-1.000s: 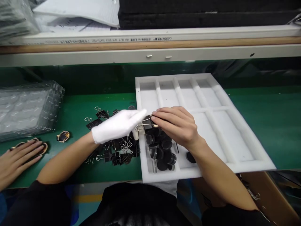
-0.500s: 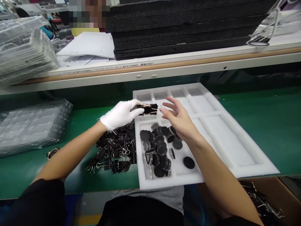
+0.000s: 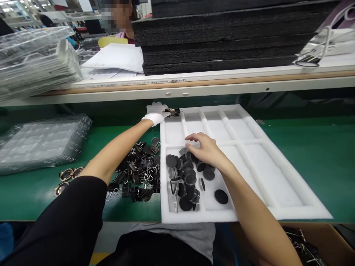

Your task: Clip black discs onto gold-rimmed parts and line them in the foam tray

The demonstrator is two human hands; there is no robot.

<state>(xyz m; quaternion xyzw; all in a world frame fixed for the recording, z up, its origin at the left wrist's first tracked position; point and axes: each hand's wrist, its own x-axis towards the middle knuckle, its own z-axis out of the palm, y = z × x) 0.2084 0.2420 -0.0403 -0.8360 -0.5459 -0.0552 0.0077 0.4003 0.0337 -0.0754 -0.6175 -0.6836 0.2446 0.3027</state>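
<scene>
My left hand (image 3: 156, 112), in a white glove, is at the back left corner of the white foam tray (image 3: 244, 141), its thumb and fingers closed on a clipped black piece (image 3: 173, 112) with binder clips on it. Bare and with fingers apart, my right hand (image 3: 203, 147) hovers over the tray's middle, just above the black round discs (image 3: 190, 177) heaped in the front left compartment. One disc (image 3: 221, 196) lies apart near the front edge. Left of the tray is a pile of black binder clips (image 3: 138, 171).
Gold-rimmed round pieces (image 3: 66, 174) and stacked clear plastic trays (image 3: 44, 142) lie on the green table (image 3: 318, 159) at left. Behind, a shelf (image 3: 222, 83) holds black foam sheets (image 3: 216, 40) and papers. A person is beyond it. A box of clips (image 3: 330, 240) stands below right.
My left hand has moved back and away with the clipped piece, to the tray's far left corner. My right hand has separated from the piece and sits lower, nearer the discs.
</scene>
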